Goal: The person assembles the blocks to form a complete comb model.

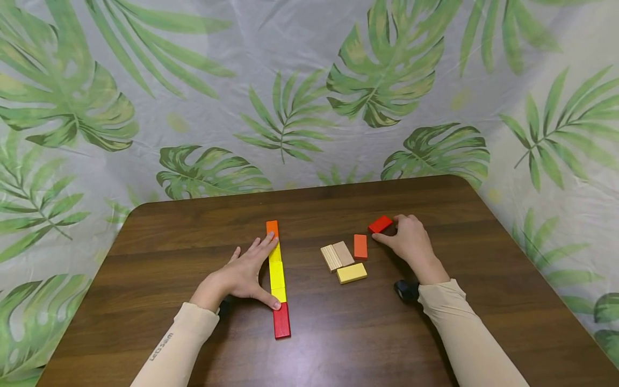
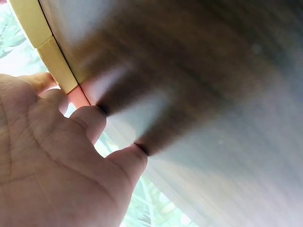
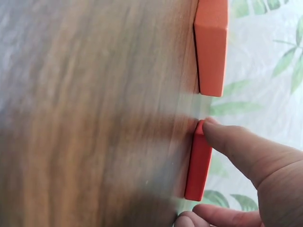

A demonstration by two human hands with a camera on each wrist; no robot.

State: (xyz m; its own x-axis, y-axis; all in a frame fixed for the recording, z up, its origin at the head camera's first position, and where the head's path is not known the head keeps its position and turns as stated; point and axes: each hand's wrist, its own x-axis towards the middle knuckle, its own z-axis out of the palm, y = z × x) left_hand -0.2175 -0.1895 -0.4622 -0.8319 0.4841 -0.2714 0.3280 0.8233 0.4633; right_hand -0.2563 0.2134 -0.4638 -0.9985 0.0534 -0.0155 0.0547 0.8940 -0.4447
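A straight row of blocks lies on the table, with an orange block (image 1: 272, 227) at the far end, yellow blocks (image 1: 277, 275) between and a dark red block (image 1: 282, 323) nearest me. My left hand (image 1: 242, 277) spreads over the row's left side, its thumb at the yellow-red joint and a finger by the orange block. To the right, a bright red block (image 1: 379, 223) lies flat at an angle. My right hand (image 1: 413, 242) spans it, thumb (image 3: 222, 135) touching one end and curled fingers (image 3: 222, 215) just past the other.
Between the hands lie an orange-red block (image 1: 360, 246), a pale yellow block (image 1: 352, 273), a ridged wooden piece (image 1: 331, 258) and a plain wooden block (image 1: 344, 253). A leaf-print cloth (image 1: 290, 107) hangs behind the brown table (image 1: 329, 333).
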